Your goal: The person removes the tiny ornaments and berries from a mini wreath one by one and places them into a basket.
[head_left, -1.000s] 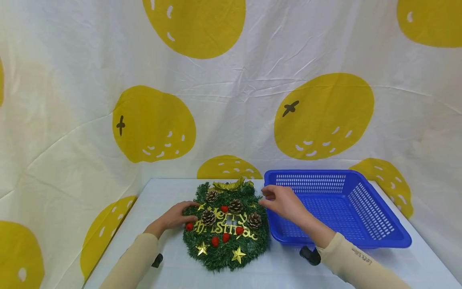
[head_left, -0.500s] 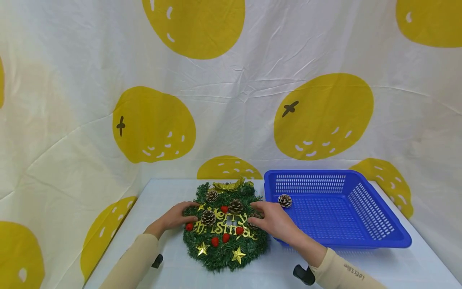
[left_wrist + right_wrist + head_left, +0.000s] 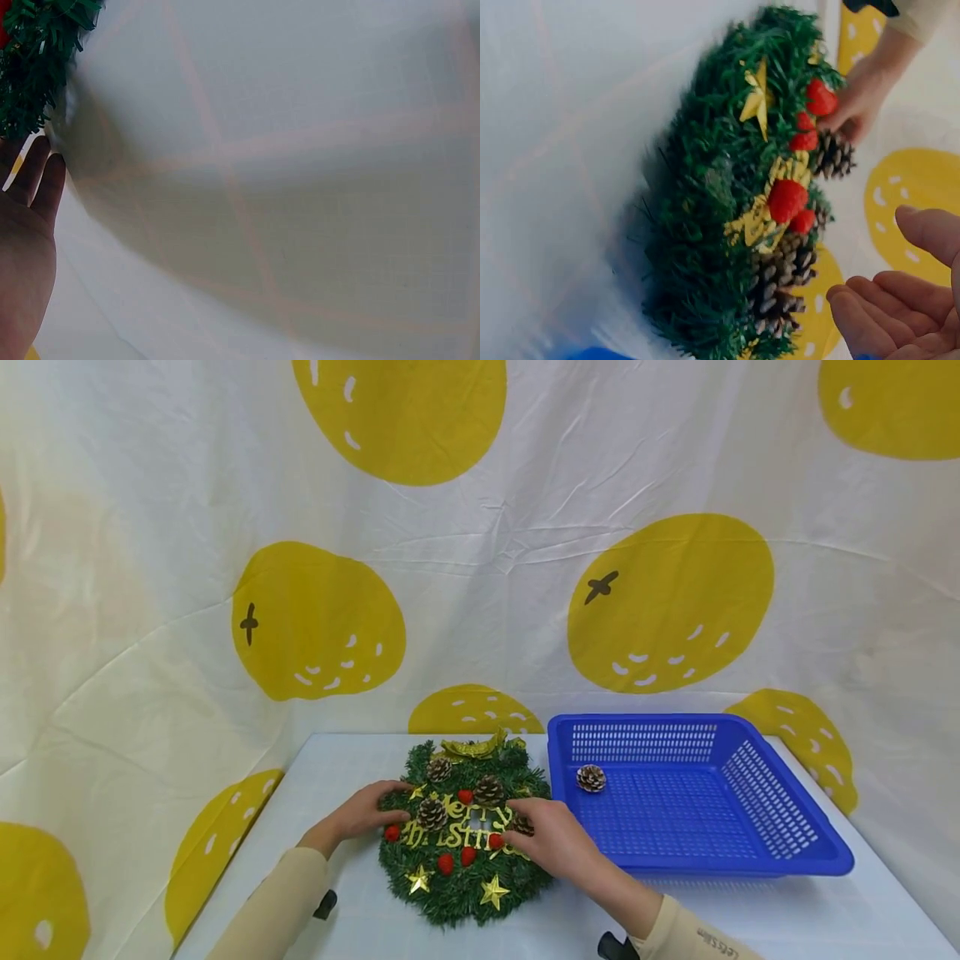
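Note:
A green Christmas wreath lies on the table, trimmed with pine cones, red berries, gold stars and gold "Merry Christmas" lettering. My left hand rests against its left edge; the left wrist view shows straight fingers right at the greenery. Over the wreath's right side, my right hand partly covers a pine cone. In the right wrist view its thumb and fingers stand apart with nothing between them. A loose pine cone sits in the blue plastic basket.
The basket stands just right of the wreath, its left wall close to the greenery. A gold bow tops the wreath's far side. Behind the white table hangs a white curtain with yellow fruit prints.
My right hand has let go of a pine cone in the basket's left side, then moved left and toward me over the wreath. My left hand has stayed at the wreath's edge.

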